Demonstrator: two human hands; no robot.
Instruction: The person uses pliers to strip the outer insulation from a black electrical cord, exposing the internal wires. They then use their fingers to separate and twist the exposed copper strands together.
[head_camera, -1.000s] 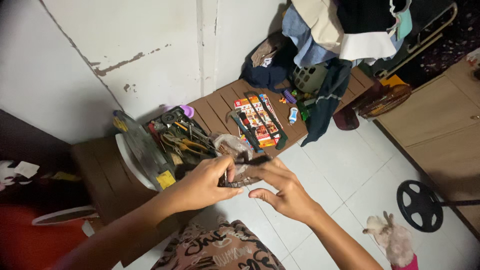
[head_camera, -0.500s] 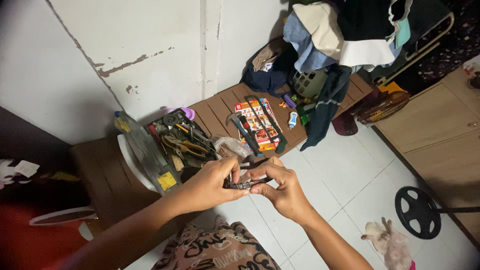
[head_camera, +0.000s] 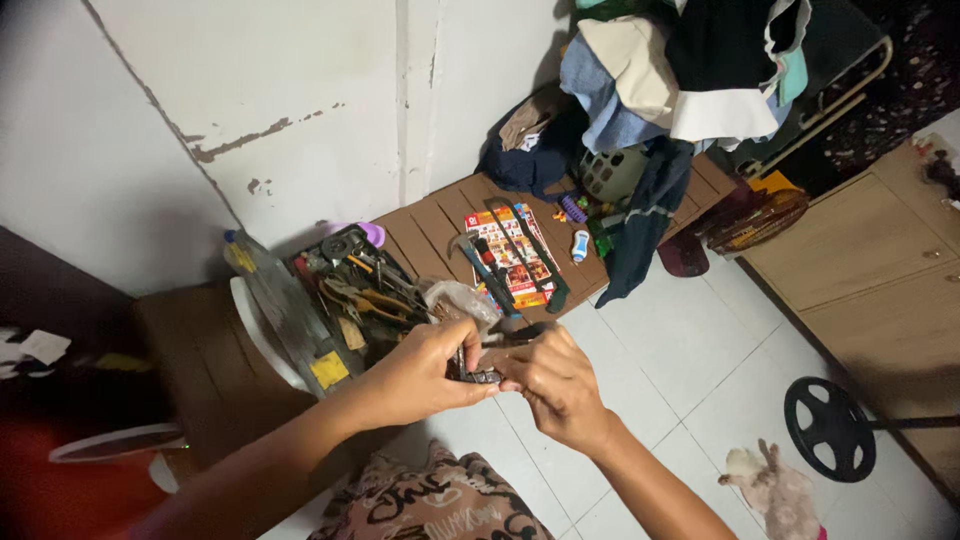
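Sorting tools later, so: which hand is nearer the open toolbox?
Left. The left hand sits just right of the toolbox; the right hand is farther right, across the small dark object both hold.

Small dark metal part (head_camera: 478, 372), pinched between both hands.

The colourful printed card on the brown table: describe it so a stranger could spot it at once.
Start at the low brown slatted table against the cracked white wall. Right of the open toolbox full of pliers, and left of the hanging clothes, lies the colourful printed card. It is the only flat, red-and-yellow sheet there, with dark tools lying beside and across it.
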